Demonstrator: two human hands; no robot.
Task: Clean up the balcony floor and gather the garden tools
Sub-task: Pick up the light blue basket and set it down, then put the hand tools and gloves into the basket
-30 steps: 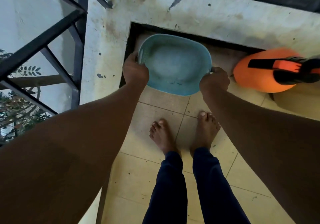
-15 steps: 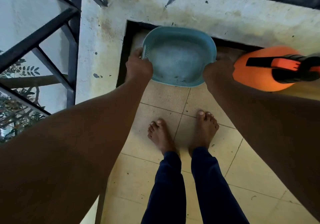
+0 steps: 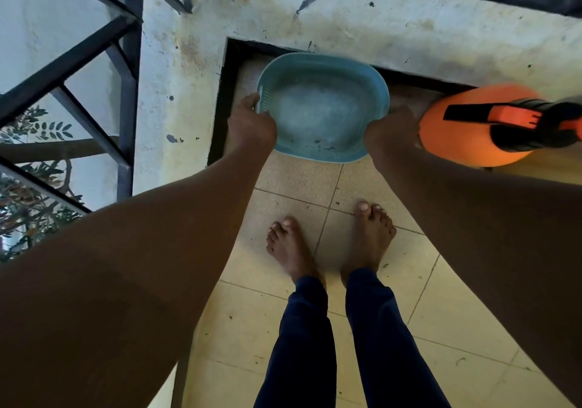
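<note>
Change: basin (image 3: 321, 108) sits a touch further from the feet (image 3: 330, 243) than a second ago, closer to the ledge (image 3: 378, 26); both hands keep the same hold.
Left hand (image 3: 250, 124): grip clamped on basin's left rim, fingers curled over the edge.
Right hand (image 3: 390, 130): grip on basin's right rim; fingers mostly hidden behind the hand, appear curled on the rim.
Basin: teal, perforated sides, few dark specks of debris inside; held in the floor corner, near edge over the tiles (image 3: 283, 180). Cannot tell if it touches the floor.
Sprayer (image 3: 478, 127): orange tank, black handle, just right of the right hand.
Railing (image 3: 126, 92): black metal, left, foliage beyond.
Floor: yellowish tiles, scattered dirt specks.
</note>
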